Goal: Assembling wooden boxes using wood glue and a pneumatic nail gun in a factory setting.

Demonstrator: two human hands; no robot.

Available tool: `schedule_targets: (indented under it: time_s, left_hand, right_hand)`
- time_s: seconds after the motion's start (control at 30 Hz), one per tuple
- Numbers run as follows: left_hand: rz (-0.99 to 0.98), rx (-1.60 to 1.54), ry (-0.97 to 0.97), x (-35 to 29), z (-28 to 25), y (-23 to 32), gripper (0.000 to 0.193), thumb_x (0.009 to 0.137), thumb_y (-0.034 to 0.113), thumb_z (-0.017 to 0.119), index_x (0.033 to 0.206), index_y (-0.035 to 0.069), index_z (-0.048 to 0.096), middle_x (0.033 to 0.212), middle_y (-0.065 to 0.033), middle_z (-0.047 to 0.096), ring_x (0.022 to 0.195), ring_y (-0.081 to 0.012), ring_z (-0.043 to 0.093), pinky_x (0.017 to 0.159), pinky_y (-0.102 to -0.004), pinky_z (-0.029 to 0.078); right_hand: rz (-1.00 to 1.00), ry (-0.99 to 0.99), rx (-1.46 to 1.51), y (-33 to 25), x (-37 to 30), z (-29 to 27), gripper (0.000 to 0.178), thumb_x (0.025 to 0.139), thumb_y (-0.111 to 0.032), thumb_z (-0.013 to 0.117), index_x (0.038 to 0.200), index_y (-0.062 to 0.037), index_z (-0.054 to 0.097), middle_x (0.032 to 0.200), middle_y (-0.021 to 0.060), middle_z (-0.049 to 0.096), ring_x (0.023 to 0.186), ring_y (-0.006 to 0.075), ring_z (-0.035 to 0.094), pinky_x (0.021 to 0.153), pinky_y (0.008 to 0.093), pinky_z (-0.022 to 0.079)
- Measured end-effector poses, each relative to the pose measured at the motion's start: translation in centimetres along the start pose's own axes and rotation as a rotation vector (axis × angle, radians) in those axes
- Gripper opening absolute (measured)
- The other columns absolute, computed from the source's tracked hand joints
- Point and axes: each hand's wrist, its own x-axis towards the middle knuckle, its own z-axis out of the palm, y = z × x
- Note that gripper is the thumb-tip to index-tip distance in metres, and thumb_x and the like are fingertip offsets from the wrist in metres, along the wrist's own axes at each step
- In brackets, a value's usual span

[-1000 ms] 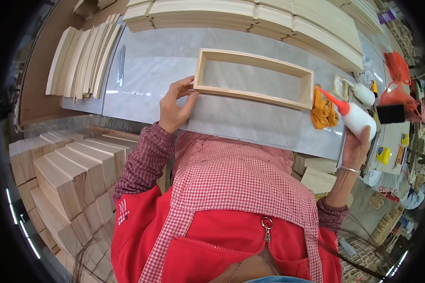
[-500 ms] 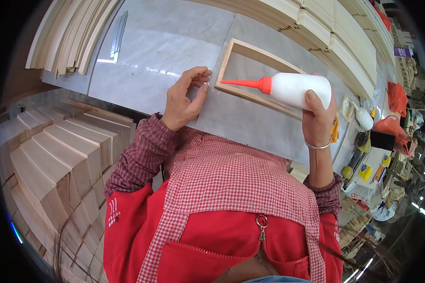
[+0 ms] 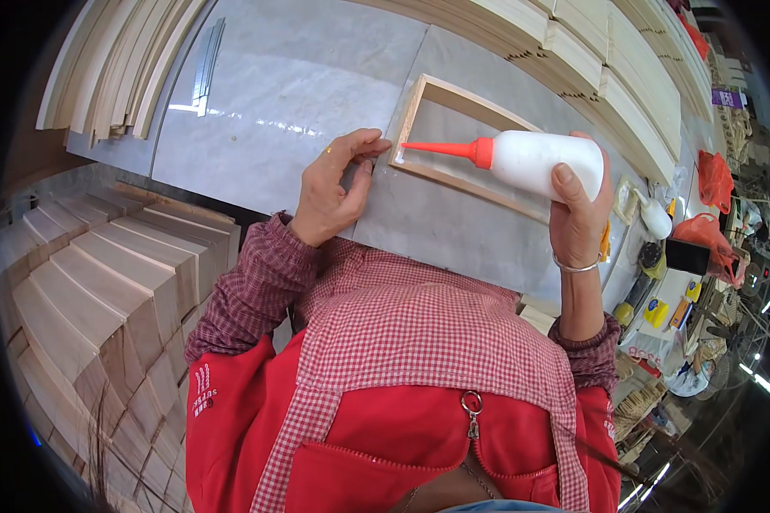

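A white squeeze bottle (image 3: 535,162) with a long red nozzle lies level in my right hand (image 3: 580,205), whose fingers wrap round its base end. Its tip points left, into the near-left corner of a narrow wooden frame (image 3: 453,179) lying on the grey worktop. A small white blob of what looks like glue (image 3: 399,157) shows inside that corner, just under the tip. My left hand (image 3: 334,184) is beside the frame's left end, fingers loosely bent and thumb apart, fingertips at or close to the wood. I see nothing held in it.
Long wooden strips (image 3: 124,73) stand at the far left, near thin metallic strips (image 3: 207,68). Stacked boards (image 3: 573,60) line the far side. Wooden blocks (image 3: 103,274) pile up at lower left. A second white bottle (image 3: 654,216) and red bags (image 3: 715,181) are at right.
My left hand has shifted slightly, its fingertips now closer to the frame's end. A white blob has appeared under the nozzle. The bottle has hardly moved.
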Motion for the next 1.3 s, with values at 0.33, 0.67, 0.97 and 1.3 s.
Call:
schedule_targets:
  time_s: [0.33,0.67,0.97,1.3]
  left_hand:
    - [0.016,0.044,-0.009,0.0,0.0,-0.2,0.044,0.075,-0.014,0.048,0.117,0.0,0.054,0.102,-0.0118,0.064,0.092,-0.0207,0.065,0.079,-0.0249,0.051]
    - [0.001,0.061,-0.017,0.1,-0.1,0.1,0.045,0.074,-0.014,0.048,0.116,0.0,0.054,0.102,-0.012,0.064,0.092,-0.0212,0.065,0.079,-0.0251,0.051]
    - [-0.017,0.071,-0.024,0.1,0.1,0.3,0.045,0.074,-0.014,0.046,0.117,0.0,0.053,0.104,-0.0125,0.063,0.092,-0.0211,0.064,0.079,-0.0256,0.05]
    - [-0.03,0.158,-0.04,0.1,0.3,0.9,0.046,0.076,-0.013,0.045,0.12,0.0,0.051,0.107,-0.0136,0.062,0.093,-0.021,0.062,0.082,-0.0263,0.049]
  right_hand:
    - [-0.074,0.044,0.01,-0.7,3.2,0.5,0.051,0.075,-0.012,0.074,0.119,-0.0037,0.048,0.103,0.0126,0.054,0.091,0.0219,0.055,0.078,0.0295,0.048]
    - [-0.109,0.073,0.023,-1.0,5.4,0.2,0.05,0.075,-0.011,0.074,0.118,-0.0026,0.049,0.103,0.012,0.055,0.089,0.0209,0.056,0.08,0.0293,0.047]
    - [-0.101,0.102,-0.041,-1.9,4.4,-3.3,0.047,0.078,-0.011,0.07,0.118,-0.001,0.048,0.104,0.0123,0.055,0.091,0.0205,0.054,0.084,0.0286,0.045]
    - [-0.118,0.251,-0.015,-1.8,2.5,-10.7,0.045,0.075,-0.008,0.073,0.114,-0.0023,0.051,0.1,0.0108,0.057,0.087,0.019,0.055,0.08,0.0277,0.047]
